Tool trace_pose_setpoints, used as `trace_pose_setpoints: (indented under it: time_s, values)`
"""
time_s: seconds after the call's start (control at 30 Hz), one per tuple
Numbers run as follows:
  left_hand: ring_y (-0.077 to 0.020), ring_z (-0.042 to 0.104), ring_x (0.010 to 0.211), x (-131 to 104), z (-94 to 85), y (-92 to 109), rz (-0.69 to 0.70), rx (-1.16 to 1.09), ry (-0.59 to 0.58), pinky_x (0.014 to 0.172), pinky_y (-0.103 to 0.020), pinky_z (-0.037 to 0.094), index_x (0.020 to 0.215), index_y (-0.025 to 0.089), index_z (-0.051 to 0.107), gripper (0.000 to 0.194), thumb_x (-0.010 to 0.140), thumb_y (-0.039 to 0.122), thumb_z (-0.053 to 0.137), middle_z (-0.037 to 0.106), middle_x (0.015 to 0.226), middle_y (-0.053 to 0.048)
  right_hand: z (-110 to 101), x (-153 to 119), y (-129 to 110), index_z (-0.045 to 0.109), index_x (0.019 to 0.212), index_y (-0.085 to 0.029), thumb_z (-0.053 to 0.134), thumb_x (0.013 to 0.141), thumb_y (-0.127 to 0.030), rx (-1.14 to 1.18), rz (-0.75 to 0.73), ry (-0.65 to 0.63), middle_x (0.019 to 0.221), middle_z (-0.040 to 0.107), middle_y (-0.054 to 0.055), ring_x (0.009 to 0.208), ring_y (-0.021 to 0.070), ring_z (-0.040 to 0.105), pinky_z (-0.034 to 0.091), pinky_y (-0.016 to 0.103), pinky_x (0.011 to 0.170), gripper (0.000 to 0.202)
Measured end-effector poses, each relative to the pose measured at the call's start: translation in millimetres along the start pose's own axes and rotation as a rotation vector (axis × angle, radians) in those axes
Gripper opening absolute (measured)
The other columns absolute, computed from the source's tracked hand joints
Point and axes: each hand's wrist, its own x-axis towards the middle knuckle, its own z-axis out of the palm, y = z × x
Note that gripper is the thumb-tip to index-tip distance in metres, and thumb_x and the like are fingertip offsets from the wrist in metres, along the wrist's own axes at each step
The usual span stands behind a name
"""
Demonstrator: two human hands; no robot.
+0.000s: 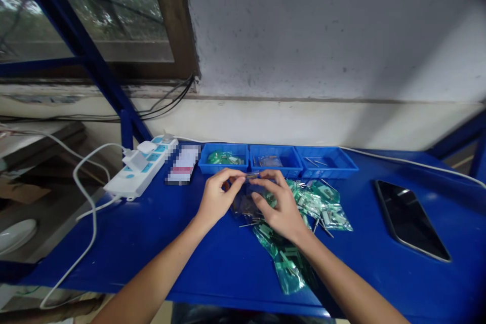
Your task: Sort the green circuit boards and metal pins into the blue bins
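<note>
My left hand (219,193) is closed, with thumb and index finger pinching a small clear plastic packet (251,176) in front of the blue bins. Something brownish shows inside the packet, too small to make out. My right hand (280,205) is curved at the packet's right side. Its fingertips are at the packet, while the thumb stays apart below them. Under and beside the right hand lies a pile of green plastic packets (290,268) with pale parts in them. Several thin metal rods (324,228) lie among these packets. More clear packets (246,206) rest between my hands.
Three blue bins stand in a row: the left bin (224,168) holds green packets, the middle bin (276,172) clear packets, the right bin (337,174) a few rods. A lit phone (184,162), a power strip (142,168) with cables and a dark phone (412,220) flank them.
</note>
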Motion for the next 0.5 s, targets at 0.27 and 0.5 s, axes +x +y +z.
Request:
trace_pose_setpoints:
  time_s: [0.27,0.5]
  values:
    - [-0.0183,0.058,0.085,-6.6,4.5,8.3,0.246,0.201,-0.164,0.075,-0.031,0.045,0.094,0.021,0.068,0.015,0.083,0.026,0.060,0.066,0.092,-0.005,1.1,4.2,7.4,0.065,0.082,-0.016,0.049,0.086,-0.039,0.218,0.293,0.032,0.069,0.061,0.001,0.058,0.0126,0.051,0.039,0.024,0.053,0.028]
    - [-0.0121,0.054,0.061,-0.5,4.0,3.4,-0.416,-0.381,-0.140,0.049,-0.021,0.035,0.083,0.014,0.065,0.036,0.087,0.045,0.048,0.062,0.072,-0.005,2.1,-1.0,14.5,0.065,0.108,-0.017,0.043,0.090,-0.019,-0.293,-0.254,0.029,0.071,0.060,0.005,0.065,0.0165,0.052,0.042,0.028,0.061,0.028]
